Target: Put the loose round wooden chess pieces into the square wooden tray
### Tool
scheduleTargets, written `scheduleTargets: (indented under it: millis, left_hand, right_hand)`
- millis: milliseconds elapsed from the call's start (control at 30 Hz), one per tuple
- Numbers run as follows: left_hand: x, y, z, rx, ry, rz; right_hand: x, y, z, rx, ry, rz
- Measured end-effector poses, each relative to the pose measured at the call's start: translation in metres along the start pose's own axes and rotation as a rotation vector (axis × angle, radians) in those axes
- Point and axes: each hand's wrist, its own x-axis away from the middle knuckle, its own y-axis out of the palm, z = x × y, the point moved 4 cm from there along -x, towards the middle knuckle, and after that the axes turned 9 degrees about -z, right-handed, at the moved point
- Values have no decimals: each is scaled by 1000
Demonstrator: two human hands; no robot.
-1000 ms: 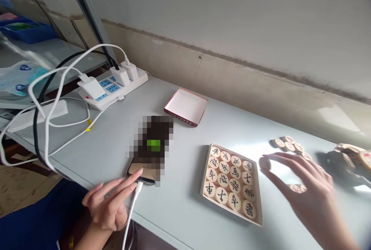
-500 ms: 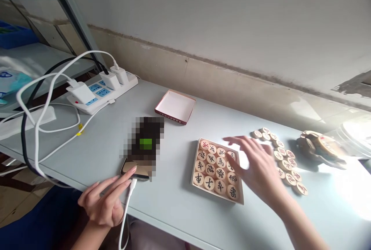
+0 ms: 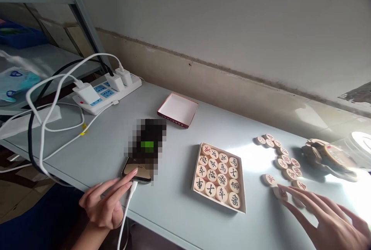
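Right hand point(image 3: 327, 211) at loose pieces point(image 3: 282, 163), left hand point(image 3: 104, 203) touching phone point(image 3: 145, 151)

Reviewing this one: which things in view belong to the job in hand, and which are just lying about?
Job in hand:
- round piece at the fingertips of the right hand
- loose pieces
- open box of pieces
- probably the red-edged lid

Apparently lying about:
- phone, though the left hand touches it
- power strip
- chargers
- blue basket

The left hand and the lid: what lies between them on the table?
In the head view, the phone lies between the left hand and the lid.
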Motion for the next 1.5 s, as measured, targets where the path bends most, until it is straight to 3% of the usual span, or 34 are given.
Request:
scheduleTargets:
  millis: [233, 467, 667, 933, 1500]
  left_hand:
    - [5, 0, 0, 40, -9, 9]
    - [12, 1, -1, 57, -25, 24]
    - [6, 0, 3, 64, -78, -6]
    - [10, 1, 1, 45, -98, -15]
    - [1, -2, -2, 119, -49, 59]
  right_hand:
    - [-54, -17, -67, 1, -192, 135]
    - [-78, -9, -109, 69, -329, 96]
    - [-75, -4, -113, 42, -321, 126]
    - [-76, 3, -108, -59, -321, 75]
    - [-74, 9, -107, -148, -328, 50]
